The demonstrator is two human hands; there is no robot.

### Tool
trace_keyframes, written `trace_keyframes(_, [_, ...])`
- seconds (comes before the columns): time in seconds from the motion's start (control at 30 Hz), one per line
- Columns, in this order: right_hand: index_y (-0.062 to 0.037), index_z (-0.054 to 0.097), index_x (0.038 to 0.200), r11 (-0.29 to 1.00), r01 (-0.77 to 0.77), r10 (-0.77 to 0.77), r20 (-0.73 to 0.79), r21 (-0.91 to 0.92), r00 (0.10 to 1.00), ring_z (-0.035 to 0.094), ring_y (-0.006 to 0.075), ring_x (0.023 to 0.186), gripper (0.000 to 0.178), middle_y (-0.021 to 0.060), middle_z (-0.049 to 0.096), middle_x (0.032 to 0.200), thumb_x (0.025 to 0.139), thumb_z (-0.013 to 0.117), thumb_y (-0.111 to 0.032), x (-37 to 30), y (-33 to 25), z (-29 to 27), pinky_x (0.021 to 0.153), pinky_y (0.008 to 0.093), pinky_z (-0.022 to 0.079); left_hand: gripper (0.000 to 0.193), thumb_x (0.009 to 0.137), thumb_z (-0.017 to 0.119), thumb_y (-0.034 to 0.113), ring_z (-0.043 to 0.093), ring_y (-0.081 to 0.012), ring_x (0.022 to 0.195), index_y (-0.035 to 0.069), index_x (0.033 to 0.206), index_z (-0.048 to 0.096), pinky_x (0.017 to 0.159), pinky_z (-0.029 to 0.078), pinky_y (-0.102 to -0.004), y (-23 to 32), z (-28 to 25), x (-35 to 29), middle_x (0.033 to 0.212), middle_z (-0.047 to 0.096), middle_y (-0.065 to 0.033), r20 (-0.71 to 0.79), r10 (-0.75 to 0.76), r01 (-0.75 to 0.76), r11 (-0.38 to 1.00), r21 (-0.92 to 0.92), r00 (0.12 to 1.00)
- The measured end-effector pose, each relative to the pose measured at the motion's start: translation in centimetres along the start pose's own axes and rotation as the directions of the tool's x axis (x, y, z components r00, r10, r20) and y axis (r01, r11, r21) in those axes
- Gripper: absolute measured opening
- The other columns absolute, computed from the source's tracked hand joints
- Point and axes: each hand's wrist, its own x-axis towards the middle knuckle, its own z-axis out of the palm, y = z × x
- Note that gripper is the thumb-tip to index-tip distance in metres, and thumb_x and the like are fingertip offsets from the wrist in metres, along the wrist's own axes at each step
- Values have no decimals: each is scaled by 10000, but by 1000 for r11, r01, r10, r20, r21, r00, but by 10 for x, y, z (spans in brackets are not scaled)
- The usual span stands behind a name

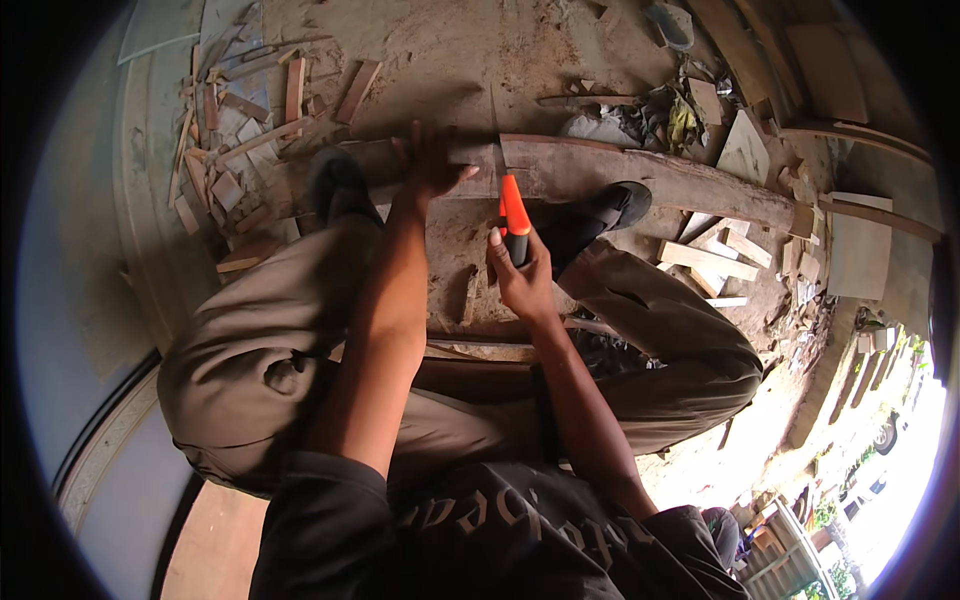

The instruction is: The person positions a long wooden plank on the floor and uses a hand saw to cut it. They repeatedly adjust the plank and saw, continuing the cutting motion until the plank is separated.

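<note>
My right hand (522, 272) is closed round the orange and black handle of a handsaw (514, 205). The saw's thin blade points away from me and crosses a long wooden beam (570, 170) on the ground. To the left of the blade, my left hand (432, 168) grips a dark piece of wood (475, 148) over the beam. Its thumb points toward the saw, and its fingers are partly blurred and in shadow. Whether the blade's teeth are cutting into the piece cannot be made out.
My shoes (622, 205) rest by the beam on either side of my hands. Wood offcuts (225, 190) lie scattered at the left, with pale blocks (708, 262) at the right. Crumpled plastic (600, 128) lies beyond the beam. A pale wall (80, 250) runs along the left.
</note>
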Motion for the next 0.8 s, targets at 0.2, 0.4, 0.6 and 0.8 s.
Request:
trace_keyframes(0.2, [-27, 563, 850, 986, -112, 121, -70, 128, 990, 397, 29, 636, 259, -61, 475, 688, 957, 620, -256, 4, -5, -4, 544, 223, 332, 957, 760, 627, 668, -65, -331, 1475, 195, 1501, 248, 1092, -129, -651, 1, -6, 6, 1587, 127, -130, -58, -4, 2, 999, -42, 998])
trace_keyframes(0.4, [-27, 549, 809, 968, -246, 249, -58, 51, 967, 428, 11, 605, 182, -68, 499, 668, 938, 604, -142, -95, -7, -20, 504, 207, 330, 973, 742, 638, 678, -12, -331, 1475, 197, 1492, 249, 1098, -60, -672, -3, -9, 0, 1582, 145, -111, -32, -26, 25, 999, -31, 999])
trace_keyframes(0.6, [-35, 541, 992, 961, -194, 219, -113, 198, 969, 477, 37, 595, 112, -21, 551, 730, 946, 566, -134, -59, -10, -3, 495, 213, 368, 976, 731, 648, 675, -6, -340, 1475, 204, 1491, 257, 1098, -74, -674, 0, -3, 0, 1588, 135, -114, -44, -25, 24, 999, -29, 999])
trace_keyframes(0.8, [-25, 527, 713, 966, -247, 241, -84, -77, 967, 421, 35, 553, 232, -38, 463, 554, 887, 624, -142, -36, -3, 6, 465, 268, 348, 981, 728, 652, 674, -20, -327, 1477, 199, 1491, 258, 1099, -80, -671, 2, -6, 0, 1590, 136, -109, -42, -23, 22, 999, -25, 999])
